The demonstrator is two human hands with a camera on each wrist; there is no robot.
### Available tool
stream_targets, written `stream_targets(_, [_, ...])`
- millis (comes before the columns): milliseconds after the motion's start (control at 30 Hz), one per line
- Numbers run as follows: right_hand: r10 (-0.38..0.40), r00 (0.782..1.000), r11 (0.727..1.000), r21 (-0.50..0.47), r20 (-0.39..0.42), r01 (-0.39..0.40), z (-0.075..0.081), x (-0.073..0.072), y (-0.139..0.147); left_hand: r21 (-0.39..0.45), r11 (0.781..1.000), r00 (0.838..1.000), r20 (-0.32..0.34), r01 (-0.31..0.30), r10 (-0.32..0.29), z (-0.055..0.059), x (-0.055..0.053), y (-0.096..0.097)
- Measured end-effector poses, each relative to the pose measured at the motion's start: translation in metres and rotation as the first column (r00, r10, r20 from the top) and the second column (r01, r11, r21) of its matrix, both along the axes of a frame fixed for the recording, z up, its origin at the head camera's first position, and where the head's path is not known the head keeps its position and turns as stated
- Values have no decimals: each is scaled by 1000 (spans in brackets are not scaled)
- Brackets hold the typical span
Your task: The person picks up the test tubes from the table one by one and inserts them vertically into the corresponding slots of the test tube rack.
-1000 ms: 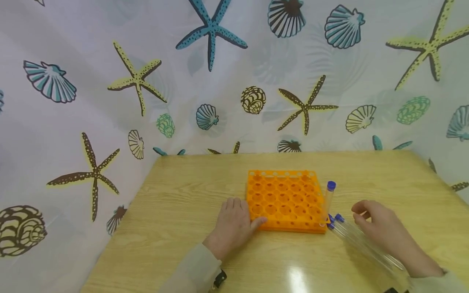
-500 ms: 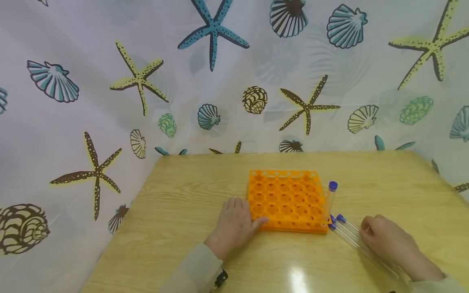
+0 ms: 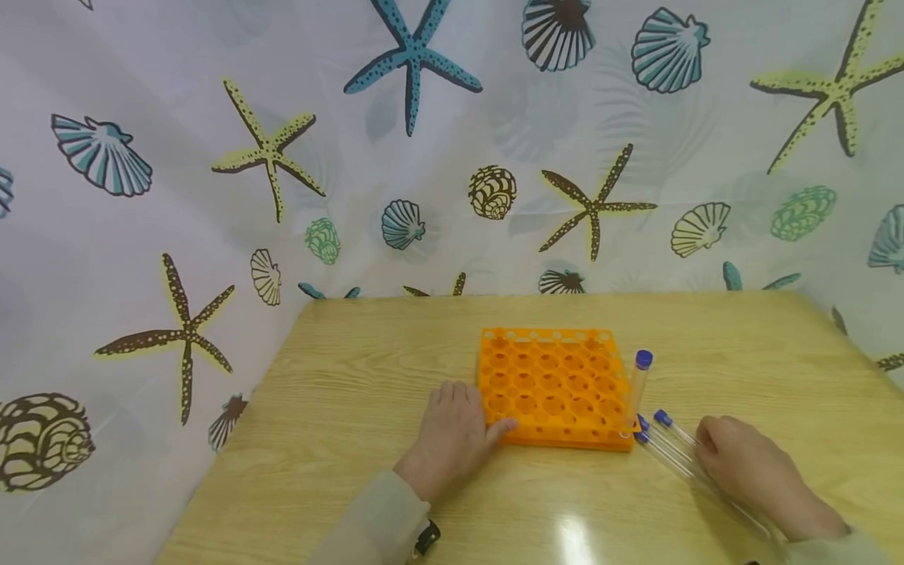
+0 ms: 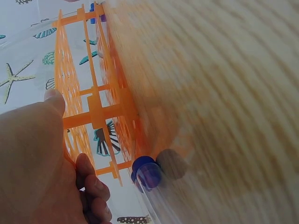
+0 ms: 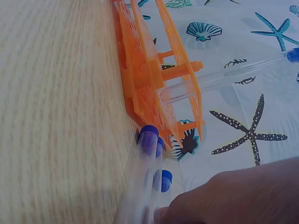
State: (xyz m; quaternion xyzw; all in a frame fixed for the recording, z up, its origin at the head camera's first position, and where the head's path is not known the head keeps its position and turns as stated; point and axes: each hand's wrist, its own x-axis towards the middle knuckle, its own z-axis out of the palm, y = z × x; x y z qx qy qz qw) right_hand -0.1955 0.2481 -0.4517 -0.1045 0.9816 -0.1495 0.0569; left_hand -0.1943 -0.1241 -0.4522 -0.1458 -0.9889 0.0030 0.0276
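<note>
An orange test tube rack (image 3: 551, 435) stands on the table. My left hand (image 3: 452, 431) holds its front left corner, thumb on the front edge and fingers along the left side. In the rack's front right corner a clear test tube (image 3: 637, 388) with a blue cap stands upright, leaning slightly. Several more blue-capped test tubes (image 3: 671, 455) lie on the table to the right of the rack. My right hand (image 3: 749, 471) is over them and pinches one test tube (image 5: 166, 181) below its cap; its fingertips are partly hidden. The left wrist view shows my curled fingers (image 4: 96, 186) beside the rack.
The wooden table (image 3: 381, 345) reaches back to a white cloth (image 3: 438, 251) printed with shells and starfish. The cloth also hangs along the left and right sides. Bare table lies behind the rack and in front of it.
My right hand has come down onto the lying tubes and its fingers have closed. The pinched tube's cap has shifted slightly away from the other caps. My left hand stays on the rack.
</note>
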Motion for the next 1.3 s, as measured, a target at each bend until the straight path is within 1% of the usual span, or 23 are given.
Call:
stream_targets(167, [-6, 1000, 1000, -2, 19, 6, 1, -1, 0, -16, 1000, 1000, -7, 2, -2, 2, 0, 1])
stream_targets(233, [-6, 1000, 1000, -5, 15, 6, 1, -2, 0, -21, 1000, 1000, -10, 3, -4, 2, 0, 1])
stream_targets(333, [-3, 1000, 1000, -13, -7, 3, 0, -2, 1, -19, 1000, 1000, -17, 2, -2, 2, 0, 1])
stream_targets(467, [-3, 998, 1000, -22, -56, 1, 1, -2, 1, -19, 1000, 1000, -27, 0, 0, 2, 0, 1])
stream_targets(600, [5, 993, 1000, -23, -120, -8, 5, -2, 0, 0, 1000, 1000, -13, -3, 3, 2, 0, 1])
stream_targets(700, [14, 985, 999, -45, -171, -22, 11, -2, -4, 11, 1000, 1000, -8, -5, 5, 1, 1, 1])
stream_targets(900, [-1, 973, 991, -133, -230, -31, 22, -1, -12, 6, 1000, 1000, -26, -1, 1, 1, 1, 1])
stream_targets(1133, [-12, 941, 974, -217, -338, -65, 30, -4, -21, 6, 1000, 1000, -9, -4, 4, 0, 1, 1])
stream_targets(1300, [-42, 927, 955, -287, -372, -72, 37, -5, -28, 25, 1000, 1000, 6, -10, 10, 1, 0, -1])
